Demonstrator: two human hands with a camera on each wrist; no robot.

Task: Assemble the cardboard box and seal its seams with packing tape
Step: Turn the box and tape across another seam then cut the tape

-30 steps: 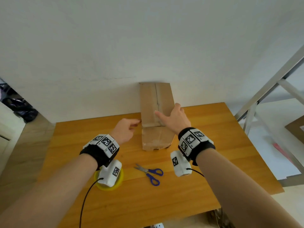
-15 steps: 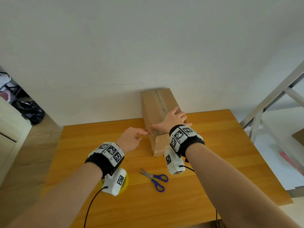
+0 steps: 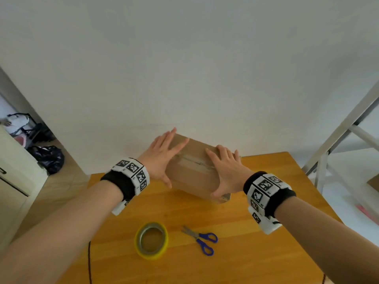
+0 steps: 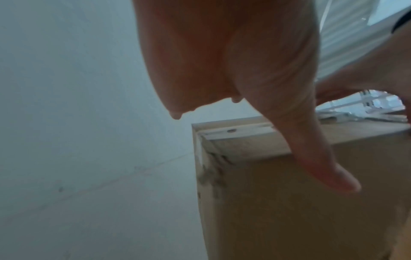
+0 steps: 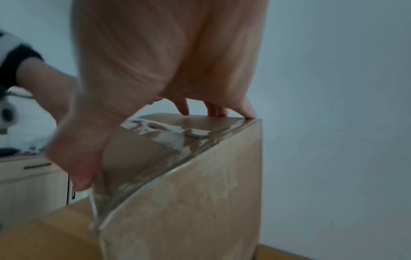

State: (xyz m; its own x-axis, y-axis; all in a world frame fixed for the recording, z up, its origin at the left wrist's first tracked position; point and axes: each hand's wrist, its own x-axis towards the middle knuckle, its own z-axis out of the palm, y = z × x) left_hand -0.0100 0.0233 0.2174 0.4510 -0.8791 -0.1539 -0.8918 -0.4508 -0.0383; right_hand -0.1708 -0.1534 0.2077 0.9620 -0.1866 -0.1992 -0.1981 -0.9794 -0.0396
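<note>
1. The closed brown cardboard box [image 3: 194,171] lies on its long side at the far middle of the honey-coloured wooden tabletop [image 3: 235,259], close to the white wall [image 3: 184,68]. Its closed flaps face up with clear glossy tape [image 3: 192,161] along the centre seam.

2. The left hand [image 3: 162,154] rests flat on the box's left end. Its fingers [image 3: 174,144] are straight and slightly spread across the top, and the thumb drops down the near face. That placing looks meant to steady or turn the box, not to lift it.

3. The right hand [image 3: 225,171] mirrors it on the right end, palm down. The right wrist view shows its fingertips [image 5: 244,112] pressed on the far top edge and the thumb over the taped corner. I judge this as pressing the tape down or bracing the box for a turn.

4. Neither hand pinches anything. Both lie extended on cardboard.

5. The box is shut, so nothing inside can be seen.

6. The yellow roll of packing tape [image 3: 151,240] lies flat on the near tabletop. The blue-handled scissors [image 3: 200,238] lie just beside it to the right. Both are well apart from the box and within reach for any seam yet unsealed.

7. The top seam appears taped. Whether the other seams are sealed cannot be told.
</note>
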